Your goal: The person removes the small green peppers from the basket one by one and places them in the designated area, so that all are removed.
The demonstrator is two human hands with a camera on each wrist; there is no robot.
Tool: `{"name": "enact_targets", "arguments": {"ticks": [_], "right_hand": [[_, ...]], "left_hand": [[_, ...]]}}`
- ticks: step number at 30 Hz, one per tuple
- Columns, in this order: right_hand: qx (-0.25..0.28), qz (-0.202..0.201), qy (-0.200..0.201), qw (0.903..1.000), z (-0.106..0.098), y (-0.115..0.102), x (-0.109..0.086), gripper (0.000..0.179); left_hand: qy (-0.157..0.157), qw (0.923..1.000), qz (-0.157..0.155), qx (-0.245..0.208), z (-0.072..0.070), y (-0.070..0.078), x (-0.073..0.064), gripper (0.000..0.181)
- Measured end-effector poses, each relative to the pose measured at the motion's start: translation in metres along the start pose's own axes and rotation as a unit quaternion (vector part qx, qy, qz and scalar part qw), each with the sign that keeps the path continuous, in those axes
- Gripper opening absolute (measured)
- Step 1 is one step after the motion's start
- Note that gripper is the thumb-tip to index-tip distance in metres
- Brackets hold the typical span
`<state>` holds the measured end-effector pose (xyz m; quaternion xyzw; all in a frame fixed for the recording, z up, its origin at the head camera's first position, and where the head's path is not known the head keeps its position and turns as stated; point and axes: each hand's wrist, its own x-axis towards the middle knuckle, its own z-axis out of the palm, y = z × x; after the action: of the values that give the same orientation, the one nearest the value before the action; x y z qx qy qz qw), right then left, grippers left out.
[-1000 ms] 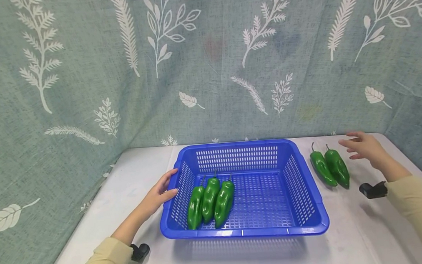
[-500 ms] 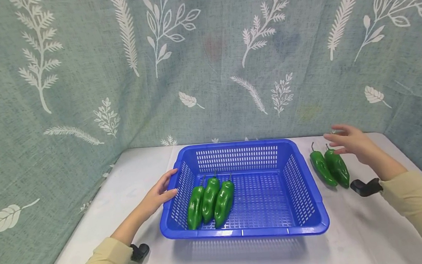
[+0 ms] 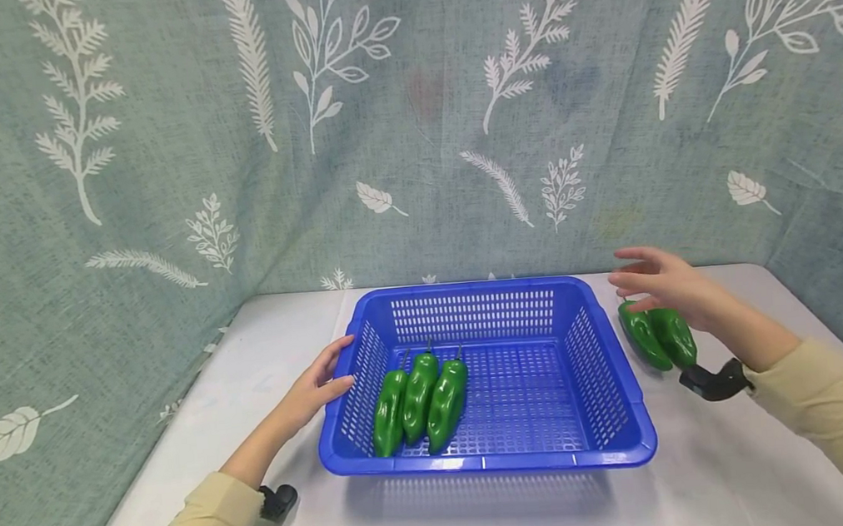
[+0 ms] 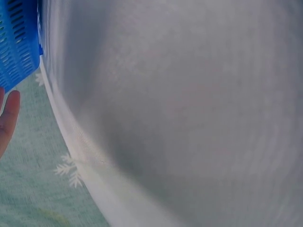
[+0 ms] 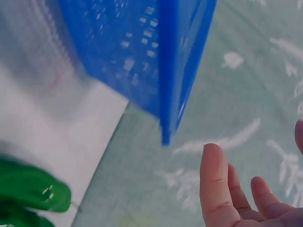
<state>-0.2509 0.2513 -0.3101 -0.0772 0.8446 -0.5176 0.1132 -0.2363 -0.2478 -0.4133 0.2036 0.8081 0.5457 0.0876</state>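
My left hand (image 3: 314, 389) rests on the left rim of a blue plastic basket (image 3: 490, 463), its thumb and fingertips touching the edge. In the left wrist view, part of a straight finger (image 4: 10, 118) shows beside the perforated basket wall (image 4: 19, 45). Inside the basket, on its left side, lie three green peppers (image 3: 418, 399), side by side. My right hand (image 3: 668, 287), fingers spread and holding nothing, hovers between the basket's right rim and two more green peppers (image 3: 646, 339). It partly covers the tops of these peppers. The right wrist view shows a green pepper (image 5: 35, 185) at the lower left.
The basket stands on a white-covered table (image 3: 481, 517). Behind it and along the left side hangs a green leaf-patterned cloth (image 3: 425, 137). Black wrist devices (image 3: 714, 382) sit at both cuffs.
My right hand has moved left, from beyond the two peppers on the right to over their tops, toward the basket. The left hand, basket and peppers have stayed in place.
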Motion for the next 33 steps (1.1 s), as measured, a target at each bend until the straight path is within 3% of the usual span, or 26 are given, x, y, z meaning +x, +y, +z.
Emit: {"name": "enact_targets", "arguments": {"ticks": [20, 27, 33], "right_hand": [[0.055, -0.043, -0.099, 0.9926, 0.059, -0.044, 0.007, 0.065], [0.059, -0.044, -0.126, 0.9893, 0.078, -0.051, 0.012, 0.063], [0.041, -0.039, -0.130, 0.9898, 0.095, -0.055, 0.015, 0.063]], "left_hand": [[-0.030, 0.9995, 0.011, -0.008, -0.004, 0.003, 0.005, 0.065], [-0.005, 0.9997, -0.019, 0.011, -0.001, 0.008, 0.010, 0.063], [-0.001, 0.9997, -0.023, 0.002, -0.001, 0.008, 0.011, 0.062]]}}
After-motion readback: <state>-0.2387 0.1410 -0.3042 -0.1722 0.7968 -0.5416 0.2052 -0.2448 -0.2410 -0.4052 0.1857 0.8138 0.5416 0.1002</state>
